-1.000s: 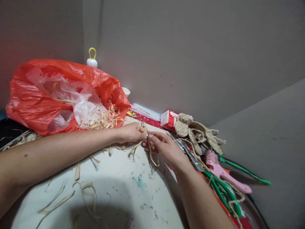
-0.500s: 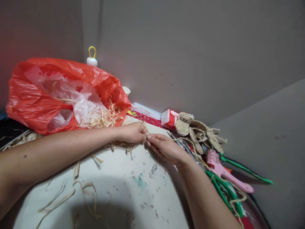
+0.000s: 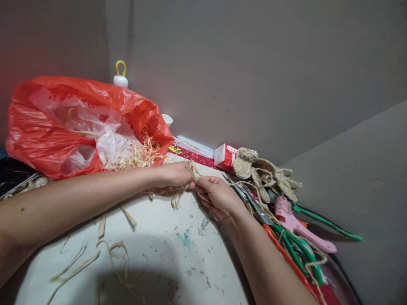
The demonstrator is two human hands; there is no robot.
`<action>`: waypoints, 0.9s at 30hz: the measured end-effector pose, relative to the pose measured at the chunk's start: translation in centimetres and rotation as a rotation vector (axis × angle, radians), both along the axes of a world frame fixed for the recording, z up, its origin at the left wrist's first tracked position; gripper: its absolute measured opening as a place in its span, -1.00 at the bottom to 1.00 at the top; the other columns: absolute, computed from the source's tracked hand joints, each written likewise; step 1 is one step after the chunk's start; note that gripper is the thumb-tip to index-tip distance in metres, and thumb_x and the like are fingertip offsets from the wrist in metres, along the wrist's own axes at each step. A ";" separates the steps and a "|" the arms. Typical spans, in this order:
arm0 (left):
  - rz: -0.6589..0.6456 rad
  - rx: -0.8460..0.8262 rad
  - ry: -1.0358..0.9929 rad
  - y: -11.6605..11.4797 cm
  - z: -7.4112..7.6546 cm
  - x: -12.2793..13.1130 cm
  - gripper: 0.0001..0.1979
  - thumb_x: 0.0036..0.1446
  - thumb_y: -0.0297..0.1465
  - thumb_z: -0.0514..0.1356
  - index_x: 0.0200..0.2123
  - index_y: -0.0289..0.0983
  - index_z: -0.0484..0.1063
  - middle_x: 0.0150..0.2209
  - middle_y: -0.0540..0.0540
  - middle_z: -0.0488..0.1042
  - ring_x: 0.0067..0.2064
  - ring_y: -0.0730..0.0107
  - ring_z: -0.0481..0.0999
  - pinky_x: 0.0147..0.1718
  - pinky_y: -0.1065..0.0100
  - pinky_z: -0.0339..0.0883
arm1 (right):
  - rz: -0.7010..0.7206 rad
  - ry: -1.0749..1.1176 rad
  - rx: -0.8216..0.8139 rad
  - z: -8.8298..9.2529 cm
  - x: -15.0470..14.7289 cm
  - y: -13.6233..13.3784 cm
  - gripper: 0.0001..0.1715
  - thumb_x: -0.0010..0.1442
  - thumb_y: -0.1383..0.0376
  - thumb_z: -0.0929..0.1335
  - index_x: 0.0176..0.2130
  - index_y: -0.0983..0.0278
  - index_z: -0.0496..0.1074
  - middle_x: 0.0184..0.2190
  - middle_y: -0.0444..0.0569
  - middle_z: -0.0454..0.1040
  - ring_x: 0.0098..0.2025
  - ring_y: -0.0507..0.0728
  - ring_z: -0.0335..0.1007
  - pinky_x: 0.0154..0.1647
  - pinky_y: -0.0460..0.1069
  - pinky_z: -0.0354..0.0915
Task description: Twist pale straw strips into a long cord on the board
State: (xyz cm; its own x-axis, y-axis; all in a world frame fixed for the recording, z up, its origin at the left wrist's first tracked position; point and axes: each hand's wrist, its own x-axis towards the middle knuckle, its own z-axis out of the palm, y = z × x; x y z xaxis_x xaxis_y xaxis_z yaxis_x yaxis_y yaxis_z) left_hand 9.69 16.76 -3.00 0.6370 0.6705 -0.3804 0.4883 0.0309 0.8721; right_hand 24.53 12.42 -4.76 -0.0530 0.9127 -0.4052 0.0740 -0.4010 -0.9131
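My left hand (image 3: 178, 174) is closed in a pinch on a pale straw braid (image 3: 194, 168), whose plaited end shows just behind the fingers. Touching it from the right, my right hand (image 3: 216, 192) is closed too, thumb and forefinger pinching the same straw work. Loose straw ends hang below my left hand. Both hands are just above the far part of a white, paint-stained board (image 3: 190, 241). Several straw strips (image 3: 125, 254) lie scattered on the board nearer to me.
A red plastic bag (image 3: 54, 127) with straw shavings stands at the back left. On the right lie scissors (image 3: 251, 199), a pink glue gun (image 3: 297, 224), coiled braided pieces (image 3: 267, 169) and a red-white box (image 3: 225, 156). A grey wall rises behind.
My right hand has turned slightly and its forearm has shifted left, uncovering more of the scissors and an orange handle. Both hands stay together on the straw.
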 end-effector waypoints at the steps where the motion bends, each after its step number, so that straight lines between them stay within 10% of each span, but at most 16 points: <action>1: 0.023 -0.003 0.017 -0.3 -0.1 0.2 -0.78 0.02 -0.44 -0.03 -0.64 -0.26 0.20 -0.78 0.08 0.08 -0.76 0.55 0.03 -0.71 0.44 -0.08 | -0.020 0.019 0.003 -0.1 -0.2 -0.1 -0.74 -0.08 0.22 0.36 -0.63 0.29 0.24 -0.78 -0.34 -0.04 -0.74 -0.14 -0.29 -0.76 -0.16 -0.31; 12: 0.088 0.591 0.107 -2.6 -2.1 1.2 -0.79 0.01 -0.50 -0.04 -0.35 -0.36 0.36 -0.34 -0.25 0.50 -0.32 0.26 0.45 -0.36 0.36 0.21 | -0.124 0.270 -0.032 -0.7 -0.8 -0.2 -0.62 -0.11 0.30 0.41 -0.63 0.26 0.09 -0.79 -0.35 -0.02 -0.75 -0.17 -0.26 -0.79 -0.23 -0.22; 17: 0.073 0.587 0.108 -2.8 -1.6 1.1 -0.79 -0.01 -0.52 -0.02 -0.31 -0.37 0.36 -0.36 -0.24 0.50 -0.34 0.28 0.44 -0.39 0.38 0.20 | -0.117 0.278 -0.001 -1.0 -0.7 -0.1 -0.62 -0.14 0.32 0.43 -0.62 0.26 0.11 -0.79 -0.36 -0.02 -0.75 -0.17 -0.26 -0.79 -0.23 -0.22; 22: -0.030 0.148 0.055 -0.8 0.0 0.3 -0.84 0.01 -0.42 0.05 -0.38 -0.35 0.39 -0.61 -0.08 0.40 -0.61 0.41 0.33 -0.59 0.42 0.13 | -0.028 0.316 0.024 -0.7 0.2 0.1 -0.72 -0.13 0.32 0.45 -0.55 0.31 0.25 -0.77 -0.36 -0.01 -0.73 -0.16 -0.24 -0.77 -0.23 -0.23; 27: 0.332 0.382 -0.047 1.0 0.3 -0.2 -0.85 -0.06 -0.48 0.11 -0.36 -0.33 0.42 -0.60 0.03 0.35 -0.60 0.55 0.25 -0.57 0.48 0.10 | 0.056 0.312 0.001 -0.4 0.9 0.3 -0.74 -0.09 0.27 0.46 -0.48 0.35 0.33 -0.77 -0.35 0.00 -0.73 -0.17 -0.25 -0.75 -0.23 -0.27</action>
